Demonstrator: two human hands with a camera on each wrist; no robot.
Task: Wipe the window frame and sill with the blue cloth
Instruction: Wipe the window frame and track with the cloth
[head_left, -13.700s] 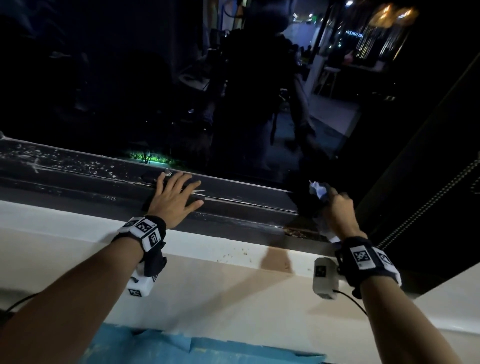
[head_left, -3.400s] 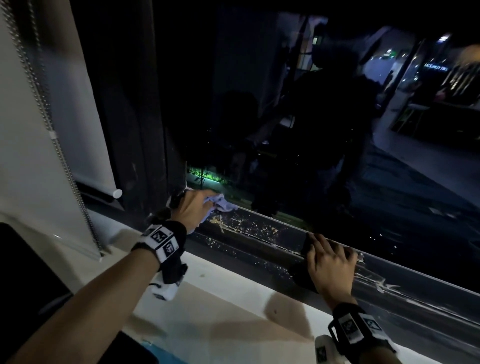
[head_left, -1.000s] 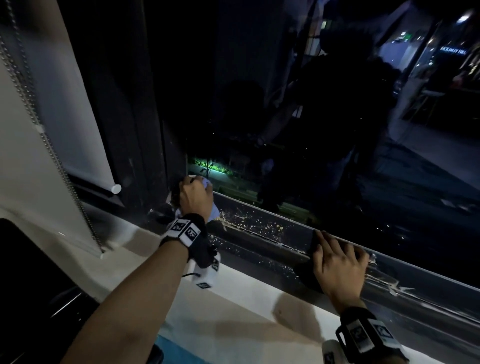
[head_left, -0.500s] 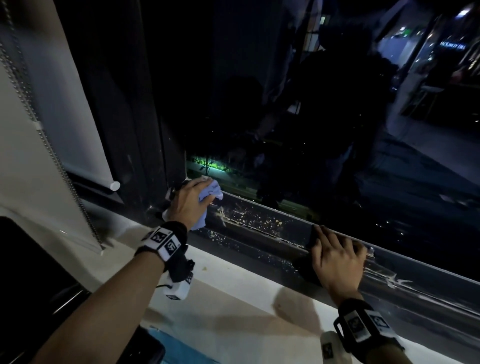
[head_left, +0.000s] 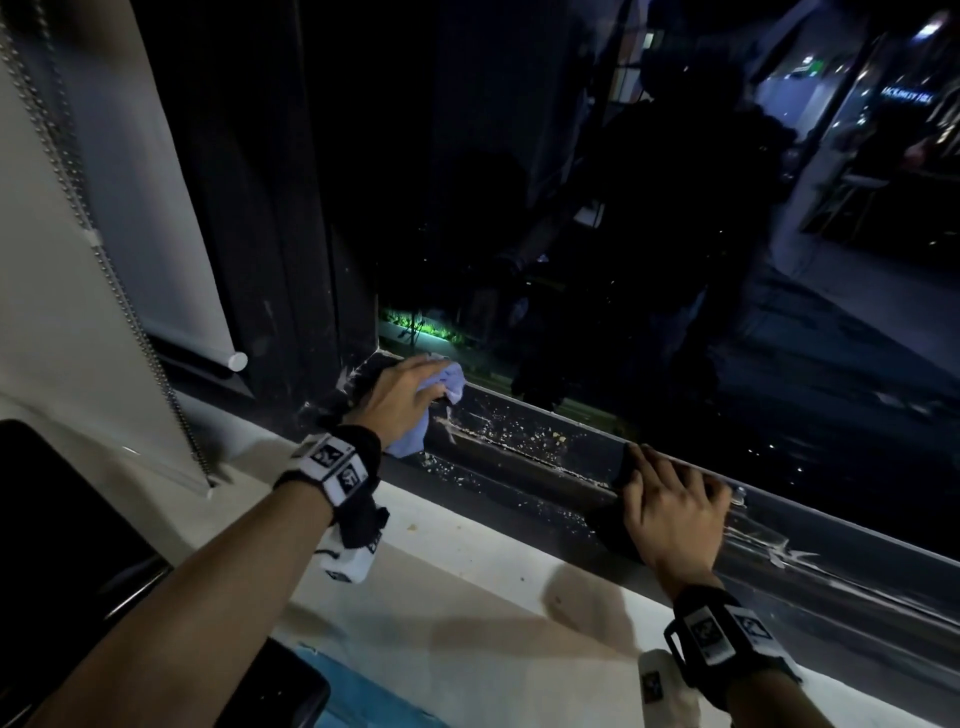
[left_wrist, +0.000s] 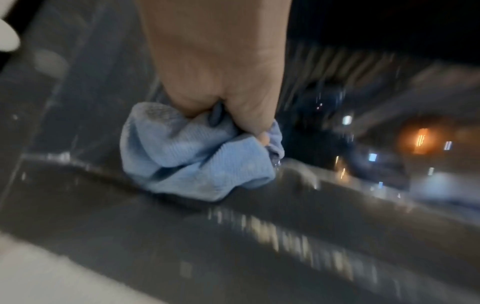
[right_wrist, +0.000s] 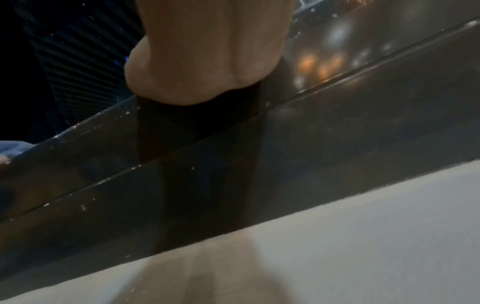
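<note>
Night-dark glass sits above the window frame (head_left: 524, 457), whose bottom rail is speckled with pale crumbs (head_left: 511, 434). My left hand (head_left: 400, 397) has its fingers (left_wrist: 249, 115) bunched round the blue cloth (left_wrist: 197, 156), pressed into the frame's left corner. My right hand (head_left: 672, 512) rests flat, fingers spread, bracing on the rail. I should drag rightward with steady pressure, gathering the grit instead of scattering it onto the white sill (head_left: 467, 566).

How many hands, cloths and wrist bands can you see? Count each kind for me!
Hands: 2, left hand and right hand
Blue cloths: 1, blue cloth, bunched in the left hand
Wrist bands: 2, left wrist band and right wrist band
Total: 5
</note>
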